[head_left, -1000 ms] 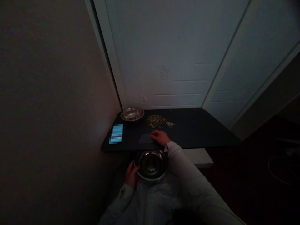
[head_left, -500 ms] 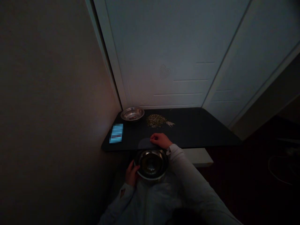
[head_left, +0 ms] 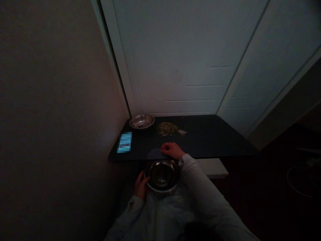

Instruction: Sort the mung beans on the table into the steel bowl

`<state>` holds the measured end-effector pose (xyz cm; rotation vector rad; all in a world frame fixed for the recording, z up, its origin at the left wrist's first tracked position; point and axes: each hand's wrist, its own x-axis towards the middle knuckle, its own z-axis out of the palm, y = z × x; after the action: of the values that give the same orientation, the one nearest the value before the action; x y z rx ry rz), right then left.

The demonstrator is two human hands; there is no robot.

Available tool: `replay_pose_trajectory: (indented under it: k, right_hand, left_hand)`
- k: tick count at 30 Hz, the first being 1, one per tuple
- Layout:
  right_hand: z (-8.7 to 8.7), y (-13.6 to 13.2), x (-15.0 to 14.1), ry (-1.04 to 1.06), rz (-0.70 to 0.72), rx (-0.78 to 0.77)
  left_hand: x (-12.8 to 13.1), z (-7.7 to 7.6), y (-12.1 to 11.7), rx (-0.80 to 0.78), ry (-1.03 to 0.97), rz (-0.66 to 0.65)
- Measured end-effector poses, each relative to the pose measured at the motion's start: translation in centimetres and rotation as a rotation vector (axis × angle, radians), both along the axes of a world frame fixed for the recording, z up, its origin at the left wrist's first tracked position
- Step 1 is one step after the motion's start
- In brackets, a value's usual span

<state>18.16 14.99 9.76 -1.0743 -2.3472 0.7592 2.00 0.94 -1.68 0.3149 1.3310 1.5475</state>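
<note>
The scene is very dark. My left hand (head_left: 140,186) grips the left rim of a steel bowl (head_left: 162,175) that sits in my lap just below the table's near edge; something small and pale lies in its bottom. My right hand (head_left: 172,150) rests on the black table (head_left: 213,140) near its front edge, fingers curled down onto the surface beside a faint grey patch (head_left: 154,153); whether it holds anything is hidden. A pile of small pale seeds or grains (head_left: 167,129) lies farther back on the table.
A shallow steel dish (head_left: 141,121) stands at the table's back left corner. A lit blue phone screen (head_left: 124,142) lies near the left edge. A wall runs along the left, white door panels stand behind the table. A pale ledge (head_left: 212,167) shows under the table's front.
My right hand has slid a little toward the table's front edge. The left hand and the bowl have stayed where they were.
</note>
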Motion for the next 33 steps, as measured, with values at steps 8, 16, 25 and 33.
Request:
replay_pose_trajectory:
  k: [8,16,25,33]
  right_hand:
    - [-0.1,0.0,0.0,0.026,0.01,-0.044]
    - [-0.2,-0.1,0.1,0.153,0.043,-0.238]
    - [-0.2,-0.1,0.1,0.249,0.057,-0.352]
    - [-0.4,0.2,0.2,0.406,0.005,-0.405]
  left_hand:
    - [0.4,1.4,-0.2,0.0,0.009,-0.006]
    - [0.3,1.3,-0.2,0.005,0.022,-0.015]
    - [0.3,1.2,0.0,-0.006,0.042,-0.008]
    - [0.4,1.2,-0.2,0.003,-0.011,-0.002]
